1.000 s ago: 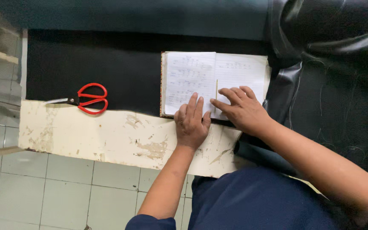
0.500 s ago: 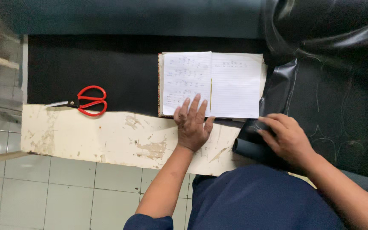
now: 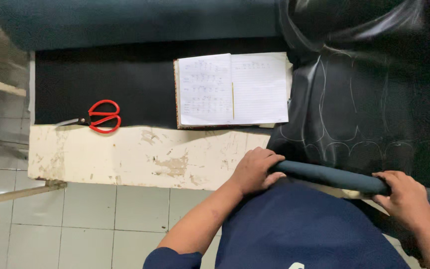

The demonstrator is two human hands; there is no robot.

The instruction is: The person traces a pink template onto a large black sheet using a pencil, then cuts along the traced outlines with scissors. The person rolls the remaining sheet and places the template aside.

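Both the left hand (image 3: 253,171) and right hand (image 3: 407,197) have fingers clamped round the dark rolled material (image 3: 334,177), chalk-marked black sheet (image 3: 364,119) beyond it uncut, red scissors (image 3: 98,117) well left, untouched

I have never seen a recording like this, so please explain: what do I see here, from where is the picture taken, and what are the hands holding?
There is no machine here. A person wears a camera on the head, so the one picture looks down at that person's own two bare hands.

The left hand and the right hand each close their grip on a dark rolled edge of material that lies across the front of the body. Behind it spreads black sheet material with faint chalk-like curves.

On the worn white table lie an open notebook and red-handled scissors, both resting on a black mat.
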